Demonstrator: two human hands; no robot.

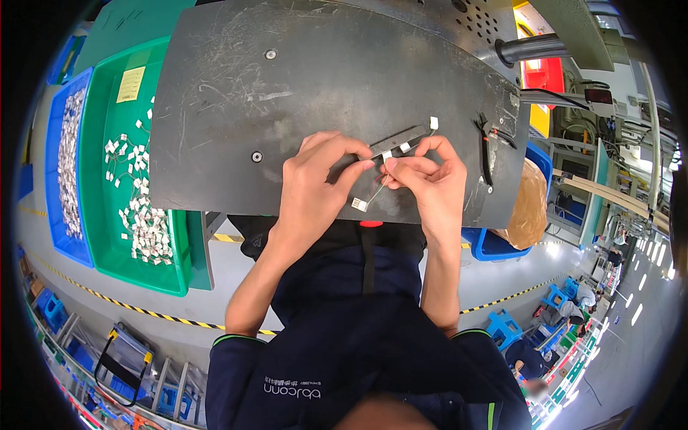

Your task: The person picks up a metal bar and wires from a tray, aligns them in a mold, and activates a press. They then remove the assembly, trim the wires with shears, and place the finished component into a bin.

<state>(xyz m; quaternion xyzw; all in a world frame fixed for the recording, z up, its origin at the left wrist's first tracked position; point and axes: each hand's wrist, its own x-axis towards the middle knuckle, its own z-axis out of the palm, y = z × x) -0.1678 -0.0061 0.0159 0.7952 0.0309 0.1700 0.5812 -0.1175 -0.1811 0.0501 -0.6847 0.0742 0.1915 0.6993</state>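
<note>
A narrow dark bar [400,141] lies slantwise on the grey metal worktop, with small white connectors along its near side. My right hand [433,179] is closed, thumb and finger pinching a small white connector [388,155] at the bar. From this pinch a thin wire runs toward me to another white connector [360,205] near the table's front edge. My left hand [315,179] curls at the bar's left end, thumb and forefinger nearly together; anything between their tips is too small to tell. Another white connector [434,123] stands at the bar's right end.
Left of the worktop [236,86], a green bin [107,236] holds many white wired connectors, beside a blue bin [79,247] of small parts. Black cutting pliers [486,150] lie at right. Beyond them, a brown bag [529,204] sits in a blue crate [494,247].
</note>
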